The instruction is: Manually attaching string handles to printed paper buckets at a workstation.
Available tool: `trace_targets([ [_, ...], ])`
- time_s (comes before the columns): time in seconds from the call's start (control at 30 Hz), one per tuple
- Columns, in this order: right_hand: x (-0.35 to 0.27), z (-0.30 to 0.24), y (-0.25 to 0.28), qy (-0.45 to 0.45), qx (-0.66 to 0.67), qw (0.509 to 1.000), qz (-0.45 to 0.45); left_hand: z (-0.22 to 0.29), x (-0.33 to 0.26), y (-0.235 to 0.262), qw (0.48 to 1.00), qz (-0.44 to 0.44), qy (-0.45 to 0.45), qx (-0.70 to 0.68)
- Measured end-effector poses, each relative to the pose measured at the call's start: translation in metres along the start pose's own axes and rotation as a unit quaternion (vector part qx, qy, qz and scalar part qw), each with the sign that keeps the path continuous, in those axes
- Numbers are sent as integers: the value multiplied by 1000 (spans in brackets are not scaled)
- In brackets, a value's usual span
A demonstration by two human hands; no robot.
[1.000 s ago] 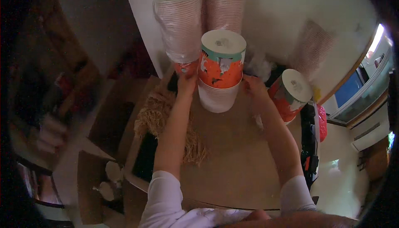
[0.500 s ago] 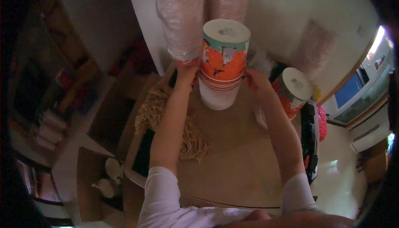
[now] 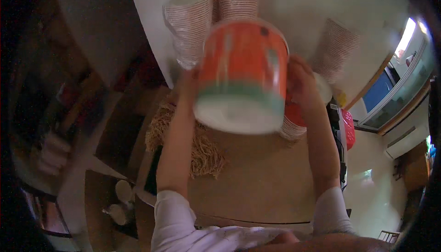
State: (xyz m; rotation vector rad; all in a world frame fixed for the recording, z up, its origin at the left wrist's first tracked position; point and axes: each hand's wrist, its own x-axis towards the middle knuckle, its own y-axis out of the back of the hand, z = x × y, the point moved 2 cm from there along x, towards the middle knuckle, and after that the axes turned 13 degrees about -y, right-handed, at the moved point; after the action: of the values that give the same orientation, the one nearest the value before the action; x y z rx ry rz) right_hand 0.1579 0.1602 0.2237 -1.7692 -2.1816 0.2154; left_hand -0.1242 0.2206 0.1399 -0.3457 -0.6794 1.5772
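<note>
A large orange paper bucket [image 3: 243, 63] with a green band and a white base is held up over the table. It is tilted, its base toward me and its rim up and away, and motion smears its print. My left hand [image 3: 189, 78] grips its left side, with the fingers mostly hidden behind it. On the opposite side, my right hand [image 3: 301, 79] is closed against the wall of the bucket. Whether other buckets are nested in it cannot be seen. Behind my right wrist stands another stack of orange paper buckets [image 3: 294, 122], partly covered by my arm.
Tall stacks of plastic-wrapped pale tubs [image 3: 186, 26] stand against the wall, with another stack [image 3: 337, 49] to the right. A tan fringed bundle [image 3: 206, 157] lies on the brown tabletop [image 3: 257, 183]. An open cardboard box [image 3: 98, 206] with white round items sits lower left.
The bucket stack stood base-up between my hands. Now the bucket is raised nearer and tipped, so its base faces me. My right hand has moved up along with it.
</note>
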Motion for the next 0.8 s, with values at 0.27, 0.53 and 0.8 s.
trace_targets([
  [0.27, -193, 39, 61, -12, -377, 923, -83, -36, -180, 42, 924, -83, -50, 369],
  [0.53, -261, 95, 78, -317, -51, 935, 148, -66, -245, 91, 807, 48, -95, 581],
  [0.8, -290, 96, 73, -143, 20, 941, 305, -71, -211, 55, 768, 24, -171, 617],
])
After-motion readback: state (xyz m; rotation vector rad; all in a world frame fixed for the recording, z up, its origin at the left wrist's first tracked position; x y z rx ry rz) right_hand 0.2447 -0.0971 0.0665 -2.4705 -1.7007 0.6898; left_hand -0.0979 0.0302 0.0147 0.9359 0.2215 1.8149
